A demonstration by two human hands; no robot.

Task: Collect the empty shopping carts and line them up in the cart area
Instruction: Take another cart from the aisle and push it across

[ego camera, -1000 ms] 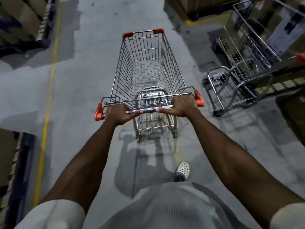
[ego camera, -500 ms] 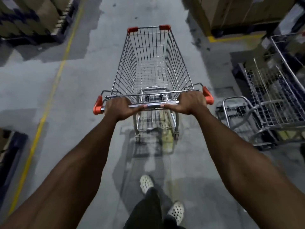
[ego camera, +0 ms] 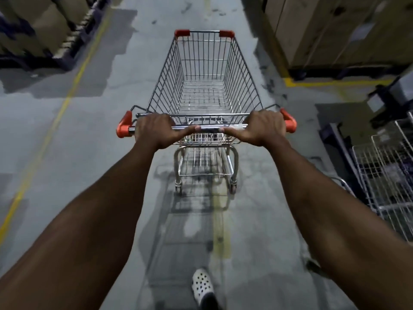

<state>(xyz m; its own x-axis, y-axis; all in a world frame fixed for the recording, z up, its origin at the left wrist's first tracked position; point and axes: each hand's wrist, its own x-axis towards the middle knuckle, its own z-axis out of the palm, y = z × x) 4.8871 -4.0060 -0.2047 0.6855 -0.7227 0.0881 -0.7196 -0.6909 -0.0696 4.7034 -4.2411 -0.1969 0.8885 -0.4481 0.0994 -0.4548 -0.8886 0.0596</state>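
Observation:
An empty wire shopping cart (ego camera: 204, 72) with orange corner caps stands straight ahead of me on the grey concrete floor. My left hand (ego camera: 156, 130) grips the left part of its chrome handle bar (ego camera: 209, 127). My right hand (ego camera: 262, 128) grips the right part of the same bar. Both arms are stretched out. The basket holds nothing. A second wire cart (ego camera: 386, 166) stands at the right edge, partly cut off by the frame.
Stacked cardboard boxes on pallets stand at the back left (ego camera: 38, 25) and back right (ego camera: 339, 30). A yellow floor line (ego camera: 55, 117) runs along the left. A dark pallet (ego camera: 335, 139) lies beside the right-hand cart. My white perforated shoe (ego camera: 202, 285) shows below.
The cart and I have rolled forward along the aisle and straightened. The right-hand cart has slid back toward the right edge. Both hands have moved outward along the handle bar.

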